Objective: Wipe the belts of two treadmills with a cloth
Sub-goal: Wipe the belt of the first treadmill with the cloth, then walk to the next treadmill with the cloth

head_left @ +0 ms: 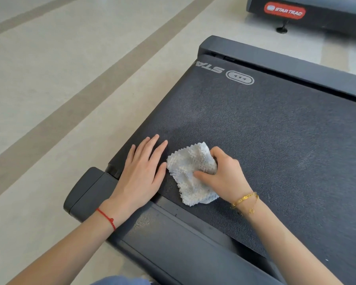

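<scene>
Pale floor lies around the dark bumpy treadmill belt (265,130). My right hand (224,173) pinches the fluffy white cloth (190,171) on its corner; my left hand (141,173) rests flat. Next I should rub farther along.

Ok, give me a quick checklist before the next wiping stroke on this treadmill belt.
1. White cloth gripped by right hand: ok.
2. Cloth lying on the belt: ok.
3. Left hand flat beside the cloth, clear of a stroke to the right: ok.
4. Belt ahead free of objects: ok.
5. Belt stopped: cannot tell.
6. Second treadmill belt wiped: cannot tell.
</scene>
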